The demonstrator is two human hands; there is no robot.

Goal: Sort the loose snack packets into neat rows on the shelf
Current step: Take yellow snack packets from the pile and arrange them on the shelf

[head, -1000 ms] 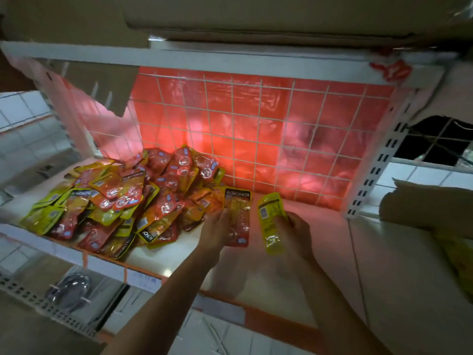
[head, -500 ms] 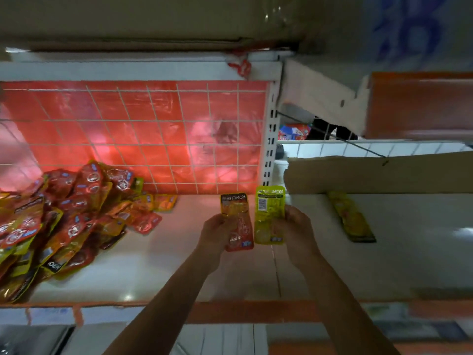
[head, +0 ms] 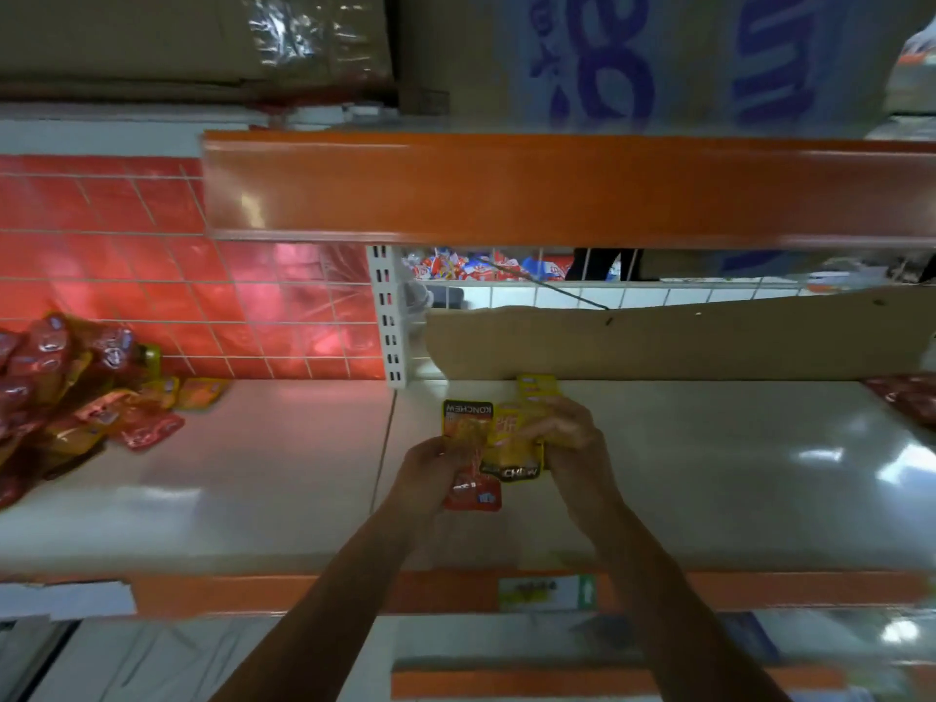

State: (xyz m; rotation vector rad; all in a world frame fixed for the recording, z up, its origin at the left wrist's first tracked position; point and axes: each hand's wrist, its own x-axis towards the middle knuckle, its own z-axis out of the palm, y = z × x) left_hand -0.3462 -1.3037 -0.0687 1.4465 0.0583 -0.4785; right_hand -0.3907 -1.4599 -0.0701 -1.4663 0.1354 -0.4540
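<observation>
My left hand grips an orange-red snack packet with a black top band. My right hand holds a yellow snack packet that overlaps the orange one. Both are over the white shelf, just right of its seam. A row of yellow packets lies on the shelf right behind my right hand, partly hidden by it. The loose pile of red and yellow packets lies at the far left of the shelf.
A cardboard sheet leans along the back of the right bay. A white upright post divides the bays. An orange shelf edge hangs overhead. Some red packets lie at the far right.
My view and both hands have shifted right, from the pile to the right bay. The two packets, held apart before, now overlap, just in front of the yellow row.
</observation>
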